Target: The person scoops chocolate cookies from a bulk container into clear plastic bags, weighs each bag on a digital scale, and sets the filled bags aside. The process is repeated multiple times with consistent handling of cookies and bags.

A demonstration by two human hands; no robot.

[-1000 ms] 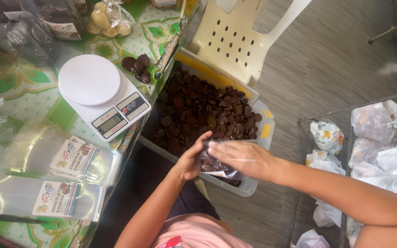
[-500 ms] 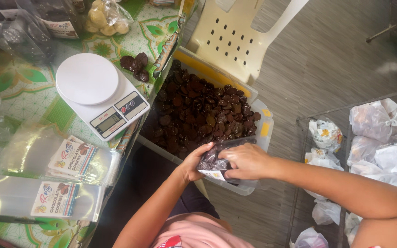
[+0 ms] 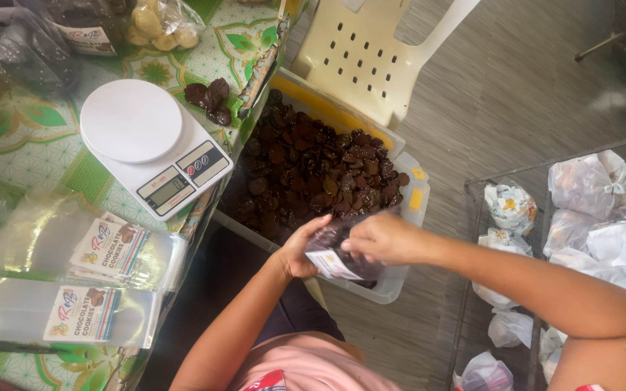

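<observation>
At the far left, flat clear bags with printed labels (image 3: 103, 250) are laid on the tabletop (image 3: 30, 145), which is covered by a green patterned cloth. Above them a white kitchen scale (image 3: 155, 145) is placed, and a few dark cookies (image 3: 209, 96) are seen just beside its upper right corner. Next to the tabletop edge, a clear plastic bin (image 3: 407, 210) full of dark chocolate cookies (image 3: 313, 174) is set in front of a cream plastic chair (image 3: 371, 58).

Over the near rim of the bin, a small clear bag (image 3: 338, 253) partly filled with dark cookies is held. It is gripped from the left by the left hand (image 3: 300, 250), whose fingers are curled around its side. The top of the bag is pinched by the right hand (image 3: 384, 237), with the fingers closed on it.

At the far right, tied white plastic bags (image 3: 588, 210) are kept in a wire basket (image 3: 472, 210) on the floor.
</observation>
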